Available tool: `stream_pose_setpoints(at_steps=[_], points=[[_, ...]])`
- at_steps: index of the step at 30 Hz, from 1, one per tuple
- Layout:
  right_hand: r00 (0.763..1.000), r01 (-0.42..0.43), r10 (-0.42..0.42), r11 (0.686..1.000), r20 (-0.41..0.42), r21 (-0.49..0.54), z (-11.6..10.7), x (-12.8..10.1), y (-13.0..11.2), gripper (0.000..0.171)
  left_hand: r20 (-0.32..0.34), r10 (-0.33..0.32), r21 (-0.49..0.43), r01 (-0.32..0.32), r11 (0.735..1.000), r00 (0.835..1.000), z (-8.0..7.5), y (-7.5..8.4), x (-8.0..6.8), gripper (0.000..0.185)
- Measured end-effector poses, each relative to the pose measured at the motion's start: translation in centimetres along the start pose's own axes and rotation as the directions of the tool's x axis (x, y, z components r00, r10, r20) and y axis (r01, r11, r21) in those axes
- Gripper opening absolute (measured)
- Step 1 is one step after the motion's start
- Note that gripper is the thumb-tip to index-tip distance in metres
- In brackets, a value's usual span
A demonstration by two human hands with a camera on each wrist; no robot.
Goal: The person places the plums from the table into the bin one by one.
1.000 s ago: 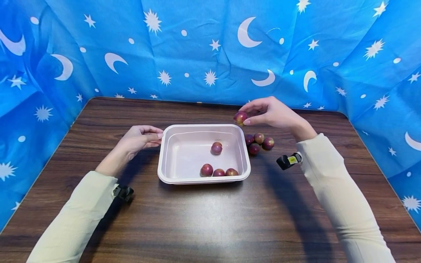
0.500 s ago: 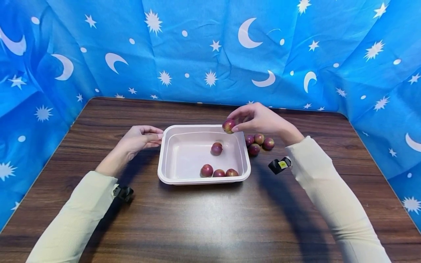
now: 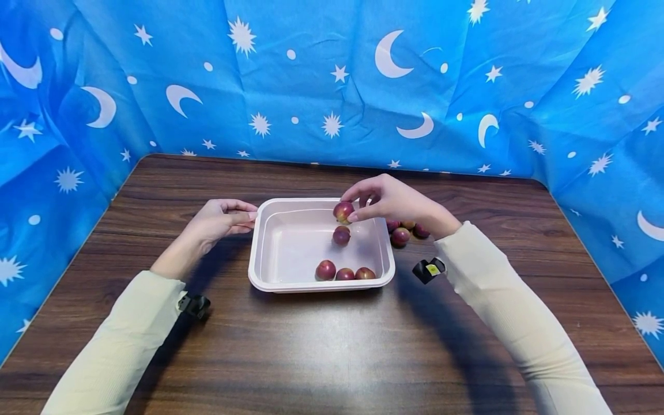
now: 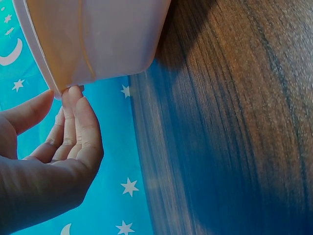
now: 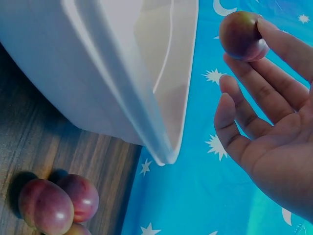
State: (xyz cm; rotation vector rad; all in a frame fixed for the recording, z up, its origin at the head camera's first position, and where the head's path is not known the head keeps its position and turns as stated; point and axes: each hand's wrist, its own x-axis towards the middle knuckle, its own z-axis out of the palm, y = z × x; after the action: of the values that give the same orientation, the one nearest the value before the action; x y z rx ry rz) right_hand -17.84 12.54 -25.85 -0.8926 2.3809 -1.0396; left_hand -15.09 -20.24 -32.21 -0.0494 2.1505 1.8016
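My right hand (image 3: 384, 199) pinches a red-and-yellow plum (image 3: 343, 212) between thumb and fingertips, over the far right part of a white plastic tub (image 3: 290, 285). In the right wrist view the held plum (image 5: 243, 36) shows above the level of the tub's rim, gripped at its side. My left hand (image 3: 220, 222) pinches the tub's left rim; the left wrist view shows thumb and fingertips meeting at the tub's edge (image 4: 54, 83). Inside the tub, one plum (image 3: 341, 235) lies right of the middle and several more, such as this plum (image 3: 325, 270), line the near wall.
Just right of the tub, several more plums (image 3: 400, 237) lie on the dark wood table (image 3: 311, 346), partly hidden by my right wrist. A blue cloth (image 3: 290, 80) with moons and stars hangs around the table's back and sides.
My right hand has carried the plum leftward and toward me, from beyond the tub's far right corner to over its inside. The left hand stays at the rim.
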Motion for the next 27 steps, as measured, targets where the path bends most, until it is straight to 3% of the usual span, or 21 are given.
stream_pose_setpoints(at_steps=[27], points=[[0.999, 0.011, -0.011, 1.000, -0.043, 0.005, -0.5, -1.2, 1.0, 0.034, -0.010, -0.014, 0.026, 0.015, 1.000, 1.000, -0.1, 0.1, -0.1, 0.034]])
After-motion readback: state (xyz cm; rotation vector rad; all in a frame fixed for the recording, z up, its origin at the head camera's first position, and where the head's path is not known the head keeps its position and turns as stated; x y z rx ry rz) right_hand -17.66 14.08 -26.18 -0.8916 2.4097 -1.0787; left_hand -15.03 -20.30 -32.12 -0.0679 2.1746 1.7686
